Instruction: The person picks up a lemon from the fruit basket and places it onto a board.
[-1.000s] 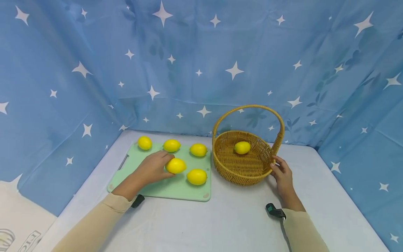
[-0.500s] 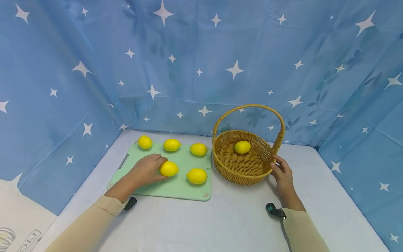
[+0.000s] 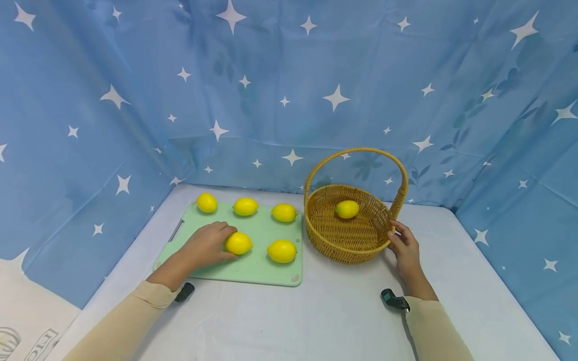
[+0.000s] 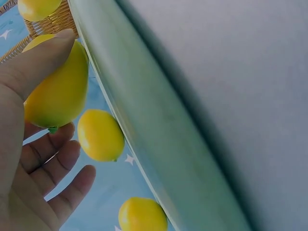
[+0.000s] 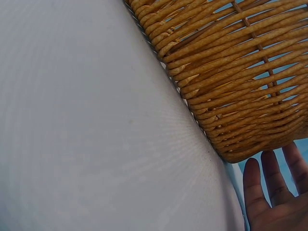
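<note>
In the head view my left hand (image 3: 209, 244) holds a yellow lemon (image 3: 239, 243) over the near middle of a pale green cutting board (image 3: 266, 272). The left wrist view has the thumb across this lemon (image 4: 60, 91), with the outer fingers (image 4: 77, 185) spread below it. Several other lemons lie on the board, one (image 3: 282, 251) just right of the held one. A wicker basket (image 3: 347, 256) with a tall arched handle stands right of the board. My right hand (image 3: 406, 250) grips its rim near the handle's right foot; in the right wrist view, fingertips (image 5: 269, 166) meet the woven side.
One lemon (image 3: 347, 209) sits inside the basket. Three lemons line the board's far side, among them the middle one (image 3: 246, 206). White cloth (image 3: 289, 321) covers the table, and a blue star-patterned curtain (image 3: 253, 125) hangs behind it.
My left hand has moved left and slightly nearer with the lemon, drawing it away from the lemon at its right. The right hand and basket have stayed in place.
</note>
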`<state>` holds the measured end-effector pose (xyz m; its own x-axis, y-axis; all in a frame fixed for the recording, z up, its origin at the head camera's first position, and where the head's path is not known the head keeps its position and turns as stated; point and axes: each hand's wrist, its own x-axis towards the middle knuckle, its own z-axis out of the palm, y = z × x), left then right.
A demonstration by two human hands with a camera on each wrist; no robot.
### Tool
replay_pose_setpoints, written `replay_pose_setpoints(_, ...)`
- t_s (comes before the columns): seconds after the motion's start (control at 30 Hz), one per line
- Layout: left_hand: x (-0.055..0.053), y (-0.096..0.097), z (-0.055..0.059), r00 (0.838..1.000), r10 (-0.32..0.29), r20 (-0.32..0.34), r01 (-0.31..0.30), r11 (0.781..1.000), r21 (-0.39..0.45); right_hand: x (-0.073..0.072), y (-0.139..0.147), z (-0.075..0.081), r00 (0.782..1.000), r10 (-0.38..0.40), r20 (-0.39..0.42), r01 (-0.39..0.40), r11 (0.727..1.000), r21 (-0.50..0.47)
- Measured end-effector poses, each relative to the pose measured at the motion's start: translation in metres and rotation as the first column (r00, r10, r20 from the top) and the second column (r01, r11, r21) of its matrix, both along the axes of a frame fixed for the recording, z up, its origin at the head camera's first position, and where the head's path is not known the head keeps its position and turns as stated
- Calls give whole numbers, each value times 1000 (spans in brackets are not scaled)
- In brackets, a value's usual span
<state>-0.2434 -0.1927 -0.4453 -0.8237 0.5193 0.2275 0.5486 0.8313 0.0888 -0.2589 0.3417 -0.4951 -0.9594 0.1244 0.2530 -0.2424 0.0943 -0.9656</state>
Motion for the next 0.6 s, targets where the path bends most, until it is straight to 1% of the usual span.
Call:
replay_pose_setpoints(0.17,0,-2,0,999,5,38,-5,1000,3,-1,-1,0,1000,-13,-4,13,1000,8)
replay_pose_setpoints(0.3,0,-3,0,998,10,63,-10,1000,4,0,-3,1,1000,-17,-8,17,1000,5)
replay_pose_setpoints(0.6,1,-6,1,998,13,68,-14,1000,12,1,-3,1,999,-29,-14,29,999,17)
